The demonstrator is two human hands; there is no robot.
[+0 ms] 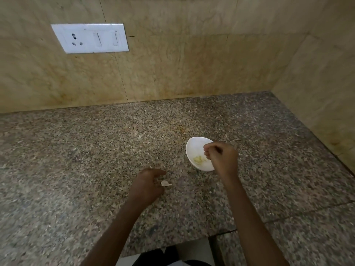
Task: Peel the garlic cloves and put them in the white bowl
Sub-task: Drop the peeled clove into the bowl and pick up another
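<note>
A small white bowl [194, 150] sits on the speckled granite counter [96, 160], with pale yellow peeled garlic [199, 159] lying in its bottom. My right hand [221, 156] hovers over the bowl's right half with fingers curled and fingertips bunched; nothing shows between them. My left hand [148, 183] rests on the counter to the bowl's left, fingers loosely curled. A pale piece of garlic or skin [165, 183] lies at its fingertips; whether the fingers hold it is unclear.
A beige tiled wall [172, 64] rises behind the counter and along its right side. A white socket and switch plate [90, 38] is mounted on the wall at upper left. The counter's front edge [172, 244] runs near my arms.
</note>
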